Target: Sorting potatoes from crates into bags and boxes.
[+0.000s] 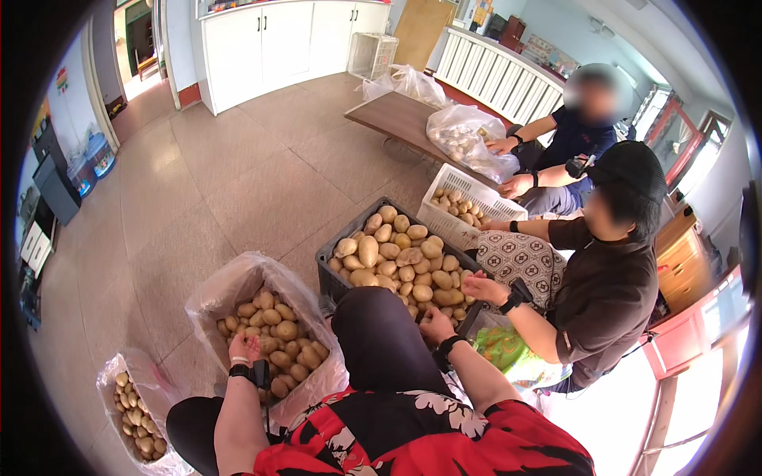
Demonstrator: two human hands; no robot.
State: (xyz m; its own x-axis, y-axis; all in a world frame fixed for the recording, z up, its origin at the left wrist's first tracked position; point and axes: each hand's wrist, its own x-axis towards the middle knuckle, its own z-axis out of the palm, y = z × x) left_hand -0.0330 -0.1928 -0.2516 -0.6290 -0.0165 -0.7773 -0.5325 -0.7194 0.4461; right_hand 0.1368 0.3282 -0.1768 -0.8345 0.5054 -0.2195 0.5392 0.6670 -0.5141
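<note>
My left hand (244, 347) is at the left edge of a plastic-lined box of potatoes (276, 337), fingers loosely bent and apart, with nothing visible held. My right hand (436, 325) is beside my raised knee at the near edge of a black crate (327, 262) heaped with potatoes (405, 262); its fingers are curled, and what they hold, if anything, is unclear. At the lower left, a narrower plastic-lined container (139, 416) also holds potatoes.
A co-worker in brown (595, 309) reaches over the black crate. Another in dark blue (579, 135) handles a bag (468, 139) on a low board (381, 115). A white crate (440, 210) holds potatoes. White cabinets (286, 40) line the back.
</note>
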